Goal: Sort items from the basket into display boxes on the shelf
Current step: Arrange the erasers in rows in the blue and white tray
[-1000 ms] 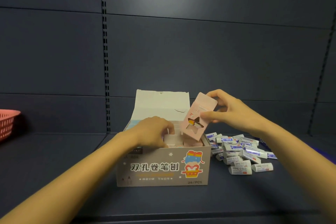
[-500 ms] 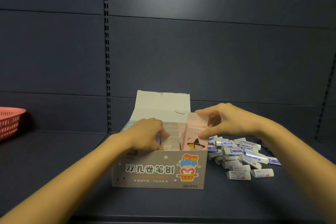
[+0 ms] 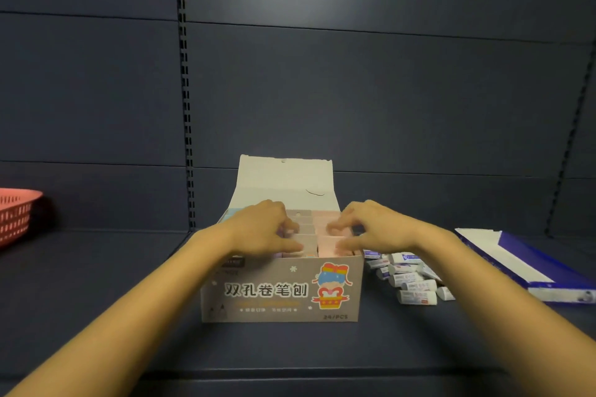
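An open beige display box [image 3: 280,292] with a cartoon print stands on the shelf, its lid [image 3: 285,184] folded up at the back. Rows of small sharpener packs fill it, grey ones [image 3: 304,224] in the middle and pink ones [image 3: 325,240] on the right. My left hand [image 3: 261,229] rests on the middle row with bent fingers pressing the pack tops. My right hand [image 3: 371,229] pinches a pink pack that sits down in the right row. A red basket [image 3: 16,213] stands at the far left edge.
A heap of several small white erasers [image 3: 409,277] lies just right of the box. Further right a flat blue and white box [image 3: 529,263] lies open. The dark shelf back panel rises close behind. The shelf's front edge runs along the bottom.
My right hand brought the pink pack down from above the box and slid it into the right row. My left hand stayed in the box, shifting slightly over the middle row.
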Demonstrator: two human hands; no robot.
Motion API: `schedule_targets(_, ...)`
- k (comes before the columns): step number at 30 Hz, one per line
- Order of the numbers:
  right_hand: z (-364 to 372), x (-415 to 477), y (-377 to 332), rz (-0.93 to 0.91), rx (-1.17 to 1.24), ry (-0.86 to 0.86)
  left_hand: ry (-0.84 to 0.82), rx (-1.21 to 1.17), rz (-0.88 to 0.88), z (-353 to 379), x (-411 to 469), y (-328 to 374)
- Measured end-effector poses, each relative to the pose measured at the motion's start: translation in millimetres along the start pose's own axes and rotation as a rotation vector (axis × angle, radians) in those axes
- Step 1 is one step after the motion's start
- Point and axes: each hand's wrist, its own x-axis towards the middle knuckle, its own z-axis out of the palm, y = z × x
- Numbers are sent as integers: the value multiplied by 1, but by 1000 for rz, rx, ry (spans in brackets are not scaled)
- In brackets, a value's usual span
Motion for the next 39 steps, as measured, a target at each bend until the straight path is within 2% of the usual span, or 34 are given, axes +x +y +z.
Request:
schedule_targets(4, -10, -20, 13, 96, 222, 355, 302, -136, -27, -8, -1, 3)
schedule_targets(7, -11, -36, 26, 174, 245, 387, 422, -174, 14, -10, 2, 13)
schedule_targets(10, -6, -52, 39, 277, 186, 353, 454, -207, 70, -3, 5, 29)
schedule_targets(16, -7, -78, 71, 390, 85, 230, 404, -216, 196, 8, 15, 70)
schedule_targets(20, -11, -84, 108, 409, 23, 182, 357, -166, 188, 9, 34, 95)
schedule_targets(25, -8, -85, 151, 339, -44, 80, 308, -155, 118, 19, 64, 134)
schedule_targets(30, 0, -82, 190, 238, -9, 77, 277, -135, 36, 38, 98, 164)
schedule_targets(39, 24, -63, 197, 99, 88, 57, 172, -116, -101, 59, 120, 170)
